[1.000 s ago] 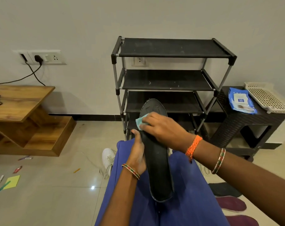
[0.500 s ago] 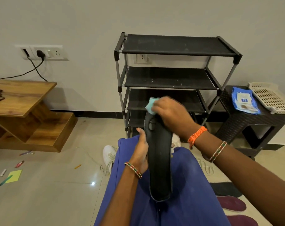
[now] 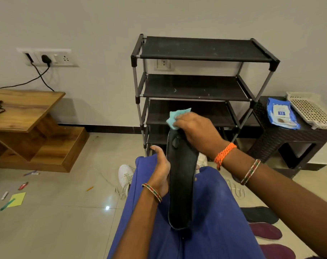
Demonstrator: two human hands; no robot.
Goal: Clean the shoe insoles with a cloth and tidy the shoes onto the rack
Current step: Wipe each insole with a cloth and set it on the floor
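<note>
Insole is sitting in the middle of the frame, long and black, standing up on the person's blue lap. It is bending a little near the top, so it looks thin, light and floppy — not hard like wood. I think it is best held by the long side edge, near the middle, so it is not folding over.

The left hand is wrapping around that left edge, gripping it. The right hand is closing on a small teal cloth and pressing it on the top end of the insole.

The shoe rack is standing behind, at the upper middle, and its shelves are holding nothing that I can see. At the right, a dark desk is carrying a blue wipes pack and a white basket — I cannot tell what is in the basket. More insoles are lying on the floor at the lower right, and a white shoe is peeking out beside the lap.
</note>
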